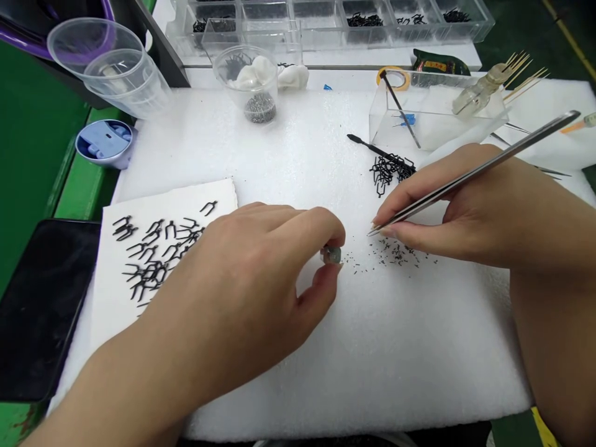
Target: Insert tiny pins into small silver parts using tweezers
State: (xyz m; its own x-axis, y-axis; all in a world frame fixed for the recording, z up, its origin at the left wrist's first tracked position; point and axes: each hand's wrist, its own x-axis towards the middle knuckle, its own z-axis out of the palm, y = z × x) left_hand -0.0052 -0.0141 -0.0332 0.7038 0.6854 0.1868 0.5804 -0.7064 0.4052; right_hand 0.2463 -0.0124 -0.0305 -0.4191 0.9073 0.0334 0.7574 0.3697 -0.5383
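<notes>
Between thumb and forefinger, my left hand (261, 273) pinches a small grey metallic piece (331, 254) just above the white foam surface (372, 347). A pair of metal tweezers (475, 167) is held like a pen in my right hand (470, 205), its tips pointing down and left. Close below those tips lie scattered tiny dark bits (398, 251). Behind my right fingers is a heap of black fork-shaped parts (386, 171), with a dark slim tool (367, 146) touching it. More black forked parts (151, 270) rest on a white sheet (172, 197), partly hidden by my left hand.
At the back are a compartment box (321, 40), a clear cup (246, 77) with grey grains and stacked plastic cups (125, 74). A clear tray (395, 118) and a glass bottle (479, 90) with sticks stand right. A phone (41, 310) lies left, near an earbud case (106, 143).
</notes>
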